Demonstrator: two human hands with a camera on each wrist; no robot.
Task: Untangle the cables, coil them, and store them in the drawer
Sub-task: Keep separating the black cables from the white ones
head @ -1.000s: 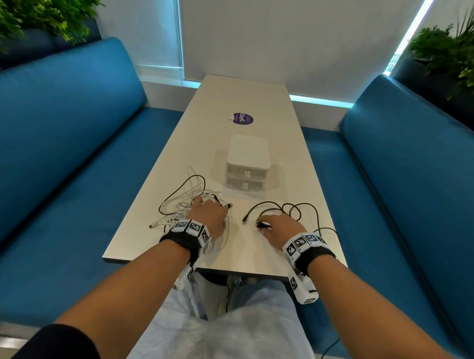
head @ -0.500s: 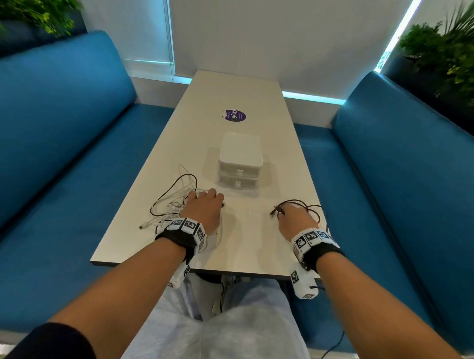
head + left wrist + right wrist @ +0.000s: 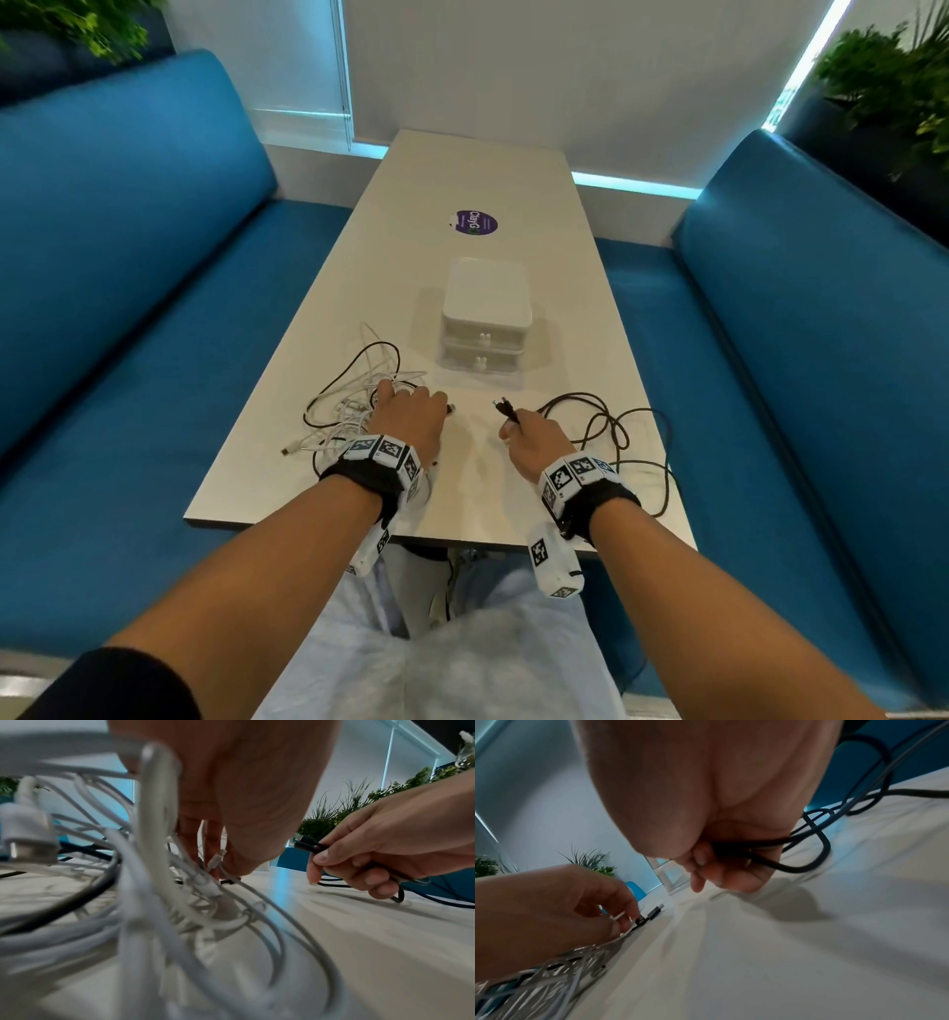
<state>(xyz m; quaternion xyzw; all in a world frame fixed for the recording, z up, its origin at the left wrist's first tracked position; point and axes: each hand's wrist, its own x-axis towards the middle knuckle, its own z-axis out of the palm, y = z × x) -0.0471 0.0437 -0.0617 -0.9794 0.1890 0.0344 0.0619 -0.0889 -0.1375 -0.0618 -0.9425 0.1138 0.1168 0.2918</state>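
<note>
A tangle of white and black cables (image 3: 354, 406) lies on the table's near left. My left hand (image 3: 411, 408) rests on it, and its fingertips (image 3: 218, 866) pinch a thin white cable (image 3: 205, 880) in the tangle. A separate black cable (image 3: 611, 426) sprawls in loops at the near right. My right hand (image 3: 516, 429) grips it with curled fingers (image 3: 721, 874), and both black plugs (image 3: 504, 406) stick out past the thumb. The small white two-drawer unit (image 3: 485, 318) stands mid-table beyond both hands, with both drawers closed.
The pale table (image 3: 477, 169) runs away from me between two blue benches (image 3: 128, 288). A purple round sticker (image 3: 476, 222) lies beyond the drawer unit. Part of the black cable reaches the table's right edge (image 3: 667, 483). Plants stand in the far corners.
My right hand has moved left toward the centre with the black cable's plugs, and the cable now trails in wider loops to its right. The left hand stays on the tangle.
</note>
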